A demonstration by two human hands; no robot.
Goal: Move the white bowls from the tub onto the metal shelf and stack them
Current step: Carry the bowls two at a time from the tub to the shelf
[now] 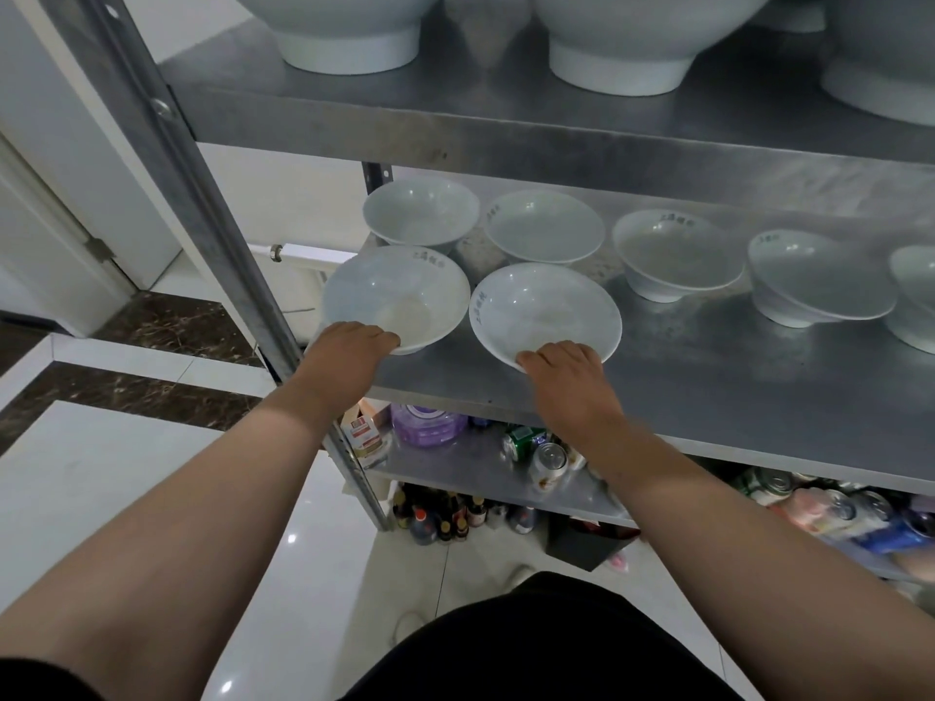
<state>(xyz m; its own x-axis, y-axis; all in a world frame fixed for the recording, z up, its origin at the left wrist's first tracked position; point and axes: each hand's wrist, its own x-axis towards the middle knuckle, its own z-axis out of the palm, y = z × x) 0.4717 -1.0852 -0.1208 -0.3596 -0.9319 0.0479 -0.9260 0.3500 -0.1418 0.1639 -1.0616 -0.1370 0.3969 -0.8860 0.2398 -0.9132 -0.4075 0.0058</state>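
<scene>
Both of my hands hold white bowls at the front left of the metal shelf (708,376). My left hand (349,346) grips the near rim of one white bowl (399,290), which sits at the shelf's left edge. My right hand (561,366) grips the near rim of a second white bowl (546,306) beside it. Behind them stand two more white bowls (420,210) (544,225). Further right are a stack of bowls (678,250) and another stack (814,275). The tub is out of view.
Large white bowls (622,32) stand on the upper shelf. The shelf's upright post (212,210) runs close to my left hand. Cans (549,462) and a purple bottle (427,422) fill the lower shelf; dark bottles (445,518) stand on the tiled floor.
</scene>
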